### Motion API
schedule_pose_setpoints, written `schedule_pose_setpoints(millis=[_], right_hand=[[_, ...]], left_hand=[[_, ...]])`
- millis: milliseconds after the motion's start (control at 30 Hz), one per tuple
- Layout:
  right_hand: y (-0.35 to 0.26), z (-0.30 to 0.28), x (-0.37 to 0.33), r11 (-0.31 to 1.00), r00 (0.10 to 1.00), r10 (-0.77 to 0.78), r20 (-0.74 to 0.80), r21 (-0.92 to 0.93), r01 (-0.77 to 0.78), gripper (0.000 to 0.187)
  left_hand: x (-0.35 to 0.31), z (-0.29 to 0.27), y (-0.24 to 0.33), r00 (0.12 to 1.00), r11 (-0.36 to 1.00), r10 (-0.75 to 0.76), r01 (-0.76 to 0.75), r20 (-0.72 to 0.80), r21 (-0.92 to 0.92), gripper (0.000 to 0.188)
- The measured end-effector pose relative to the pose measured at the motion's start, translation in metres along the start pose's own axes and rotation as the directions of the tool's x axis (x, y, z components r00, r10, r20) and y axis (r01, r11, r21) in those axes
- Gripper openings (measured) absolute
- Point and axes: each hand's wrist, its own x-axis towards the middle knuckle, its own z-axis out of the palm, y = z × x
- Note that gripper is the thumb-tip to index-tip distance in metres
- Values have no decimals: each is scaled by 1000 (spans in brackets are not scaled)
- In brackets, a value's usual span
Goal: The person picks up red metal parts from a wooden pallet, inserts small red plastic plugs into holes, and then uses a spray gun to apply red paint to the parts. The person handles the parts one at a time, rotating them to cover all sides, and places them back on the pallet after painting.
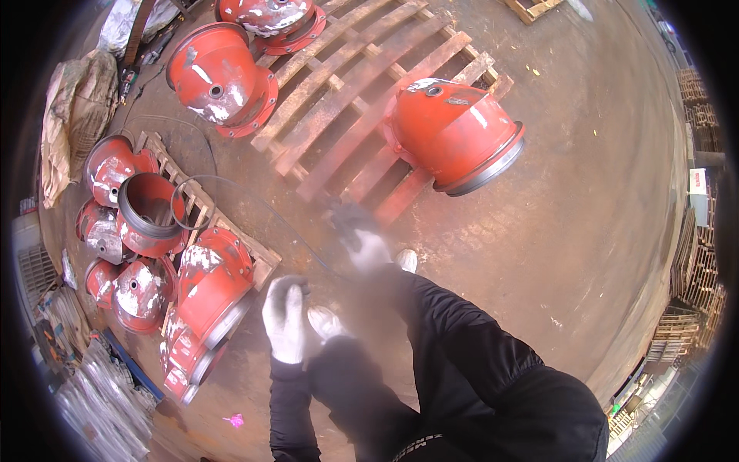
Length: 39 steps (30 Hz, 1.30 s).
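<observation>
Two white work gloves with dark fingertips cover my hands. My left hand (285, 319) hangs low with its fingers loosely bent and apart, and nothing shows in it. It is nearest to a red flanged metal casting (214, 286) on the left-hand pallet, without touching it. Further forward, my right hand (364, 240) reaches out over the floor, blurred, its fingers stretched and apart. Beyond it, a wooden slatted pallet (331, 108) carries a large red elbow-shaped casting (454, 127) at its right side. Another red casting (218, 81) sits at the pallet's left edge.
Several red castings (142, 296) crowd a small pallet (265, 262) at left. A thin hose or cable (289, 223) runs across the brown floor (585, 208). Stacked pallets (700, 269) line the far right. Crumpled sheeting (77, 115) lies at the upper left.
</observation>
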Motion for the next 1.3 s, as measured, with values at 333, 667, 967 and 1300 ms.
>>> schedule_pose_setpoints(millis=[333,667,967,1300], right_hand=[[14,-71,-92,876,761,483,-433,227,-427,67],[60,-188,-248,626,827,473,-303,776,-74,24],[185,-342,-248,803,842,413,-348,576,-156,29],[263,-461,-114,987,951,-160,-264,-17,162,42]], left_hand=[[-122,77,-206,845,742,-303,-81,440,666,83],[-266,108,-264,703,665,-326,-304,632,682,68],[-275,69,-343,638,273,-395,-606,661,747,62],[-337,276,-236,884,139,-60,-452,463,881,53]])
